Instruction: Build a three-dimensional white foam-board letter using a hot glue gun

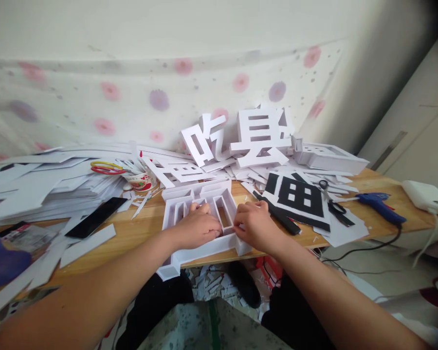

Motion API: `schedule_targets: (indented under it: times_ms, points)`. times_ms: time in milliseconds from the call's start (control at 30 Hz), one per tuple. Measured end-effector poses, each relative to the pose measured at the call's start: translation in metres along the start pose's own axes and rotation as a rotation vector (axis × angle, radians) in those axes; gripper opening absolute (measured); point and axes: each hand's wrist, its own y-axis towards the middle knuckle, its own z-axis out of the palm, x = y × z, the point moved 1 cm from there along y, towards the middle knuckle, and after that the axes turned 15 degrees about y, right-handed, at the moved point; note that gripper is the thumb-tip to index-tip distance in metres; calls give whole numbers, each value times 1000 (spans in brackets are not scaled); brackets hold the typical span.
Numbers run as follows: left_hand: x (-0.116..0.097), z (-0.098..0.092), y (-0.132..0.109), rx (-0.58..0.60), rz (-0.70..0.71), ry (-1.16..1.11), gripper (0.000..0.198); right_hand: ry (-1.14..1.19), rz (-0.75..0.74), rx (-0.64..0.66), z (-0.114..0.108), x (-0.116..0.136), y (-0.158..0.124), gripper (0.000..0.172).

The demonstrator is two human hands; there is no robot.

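Two bare forearms reach in from the bottom corners, above a speckled cloth over the lap at the bottom middle. Between them, at the centre of the frame, a white box letter lies on the wooden table, its open side up, with its lower left corner jutting past the near edge. The left hand is bent down among its inner walls; its fingertips are hidden, so I cannot tell whether they pinch anything. The right hand is curled at the letter's right wall, touching it, though whether finger and thumb close on the board cannot be made out. The step in hand looks like setting or pressing the thin upright strips against the base. The next move seems to call for a steady hold on both sides, with light pressure, since such thin walls could lean or come loose. To the right lie a black-and-white cutout, a long black tool and a blue glue gun; finished-looking letters stand at upper centre right.
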Motion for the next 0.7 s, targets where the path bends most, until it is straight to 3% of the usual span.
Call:
schedule_targets:
  times_ms: [200, 367, 533, 700]
  points:
    - [2, 3, 0, -10, 14, 3, 27, 8, -65, 54, -7, 2, 1, 17]
    - [1, 1, -1, -19, 5, -18, 25, 119, -28, -21, -2, -5, -3, 13]
    - [1, 0, -1, -24, 16, -38, 26, 377, 69, -186, -3, -25, -12, 14]
    - [3, 1, -1, -26, 24, -40, 25, 707, 74, -209, -12, -35, -24, 20]
